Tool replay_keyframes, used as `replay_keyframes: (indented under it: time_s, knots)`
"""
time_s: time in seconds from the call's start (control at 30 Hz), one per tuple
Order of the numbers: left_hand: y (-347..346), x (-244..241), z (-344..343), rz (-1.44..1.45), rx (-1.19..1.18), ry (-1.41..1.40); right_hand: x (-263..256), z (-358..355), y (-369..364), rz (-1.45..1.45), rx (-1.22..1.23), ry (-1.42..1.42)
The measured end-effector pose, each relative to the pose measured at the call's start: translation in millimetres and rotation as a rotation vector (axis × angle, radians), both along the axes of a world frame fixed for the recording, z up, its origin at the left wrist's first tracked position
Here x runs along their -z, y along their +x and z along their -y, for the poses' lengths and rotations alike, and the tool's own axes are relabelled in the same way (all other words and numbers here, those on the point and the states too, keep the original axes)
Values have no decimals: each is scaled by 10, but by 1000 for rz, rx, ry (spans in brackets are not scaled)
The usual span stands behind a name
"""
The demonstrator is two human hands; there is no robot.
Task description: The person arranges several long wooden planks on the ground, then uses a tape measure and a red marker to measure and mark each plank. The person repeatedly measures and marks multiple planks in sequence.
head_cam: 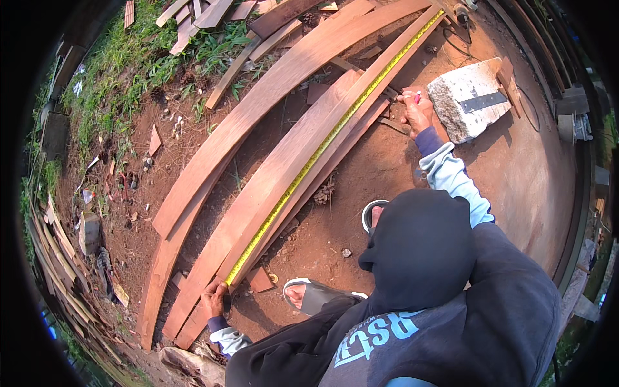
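A yellow measuring tape runs extended along a long reddish wooden plank. My left hand grips the tape at its near end, thumb pressed on the plank. Whether a tape case sits inside this hand is hidden. From there the blade reaches to the plank's far end. My right hand is off to the right of the planks, its fingers closed around a small pink marking tool, perhaps a pencil. More planks lie beside and under the measured one.
Further planks overlap to the left. A pale stone block bearing a dark metal strip stands at right. A corded power tool lies at the top. Wood offcuts litter the grass. Sandalled feet are near the planks.
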State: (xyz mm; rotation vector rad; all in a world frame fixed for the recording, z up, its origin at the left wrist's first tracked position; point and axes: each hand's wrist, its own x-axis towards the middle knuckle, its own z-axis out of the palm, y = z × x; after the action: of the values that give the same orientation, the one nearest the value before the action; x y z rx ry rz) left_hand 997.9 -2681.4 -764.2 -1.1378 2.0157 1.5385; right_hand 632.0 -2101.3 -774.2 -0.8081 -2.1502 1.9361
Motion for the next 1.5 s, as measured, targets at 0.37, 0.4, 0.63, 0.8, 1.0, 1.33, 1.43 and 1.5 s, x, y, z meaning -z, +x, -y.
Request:
replay_keyframes:
  time_s: [0.37,0.4,0.63,0.8,1.0,1.33,1.43,1.5]
  knots:
    - [-151,-241,-97,21,58,2,69,192,235,43,-193,32]
    - [-199,-222,-77,3,64,5,16,144,241,26,-189,35]
    - [-114,-105,-57,89,-3,56,92,291,367,58,-286,-14]
    - [-90,-57,-16,42,16,-33,83,257,433,66,-346,-5]
    - [-138,-119,-62,58,81,-61,77,353,454,116,-420,57]
    - [-131,-17,-41,19,196,-222,-21,548,513,117,-515,70]
    - [-121,15,-27,15,213,-231,-52,620,514,100,-549,89]
    - [-127,13,-30,6,244,-264,-92,697,528,95,-578,90]
